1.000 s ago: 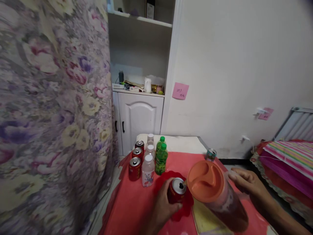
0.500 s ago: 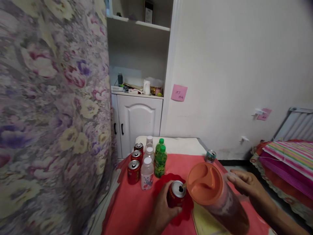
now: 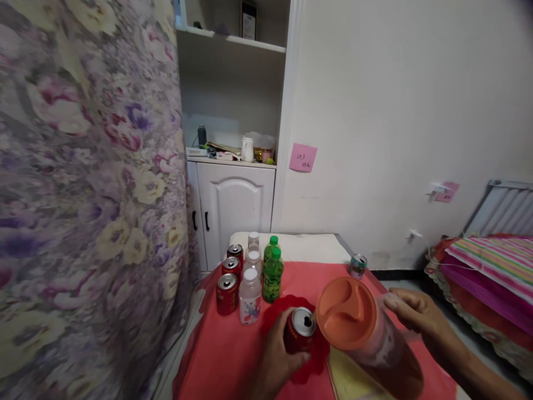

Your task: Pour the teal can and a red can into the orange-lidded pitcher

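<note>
My left hand (image 3: 275, 355) is wrapped around an opened red drink can (image 3: 300, 337), held upright over a red scalloped plate (image 3: 318, 364). Tipped toward the can is a large clear pitcher (image 3: 389, 355) with dark liquid inside and an orange lid (image 3: 346, 314). Its spout meets the can's opening; whether liquid flows there I cannot make out. On the pitcher's handle side, my right hand (image 3: 410, 311) is closed around the handle, which is mostly hidden. Beneath the pitcher lies a yellow cloth (image 3: 347, 375).
Left on the red-covered table (image 3: 216, 355) stand several red cans (image 3: 227, 294), clear white-capped bottles (image 3: 250, 297) and two green bottles (image 3: 272, 278). A teal can (image 3: 358, 265) stands at the back right. A floral curtain (image 3: 95, 194) hangs left; a bed (image 3: 491, 278) is right.
The view has shifted very slightly. Both hands, the red can and the tilted pitcher keep nearly the same positions.
</note>
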The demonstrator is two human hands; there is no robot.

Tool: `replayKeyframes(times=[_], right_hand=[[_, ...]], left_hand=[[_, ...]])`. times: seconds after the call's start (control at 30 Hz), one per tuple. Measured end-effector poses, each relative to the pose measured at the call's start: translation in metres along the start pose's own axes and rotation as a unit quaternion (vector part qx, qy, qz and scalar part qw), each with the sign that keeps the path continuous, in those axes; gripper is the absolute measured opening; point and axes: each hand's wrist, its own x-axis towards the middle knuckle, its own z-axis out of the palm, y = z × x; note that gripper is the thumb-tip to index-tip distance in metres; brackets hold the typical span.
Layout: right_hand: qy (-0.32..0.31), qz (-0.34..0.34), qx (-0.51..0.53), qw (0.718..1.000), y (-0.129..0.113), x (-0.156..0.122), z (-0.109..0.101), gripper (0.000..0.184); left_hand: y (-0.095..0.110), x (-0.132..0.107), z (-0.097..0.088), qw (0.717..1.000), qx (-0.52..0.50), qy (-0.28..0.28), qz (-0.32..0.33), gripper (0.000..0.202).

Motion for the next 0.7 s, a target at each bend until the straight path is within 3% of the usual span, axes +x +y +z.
replayKeyframes(times=[0.7], right_hand=[[0.016,-0.005,0.009,1.0,-0.011,-0.003,0.006,0.058]], left_hand=[[0.014,-0.006,-0.002,1.0,-0.019,0.008,-0.014,0.085]])
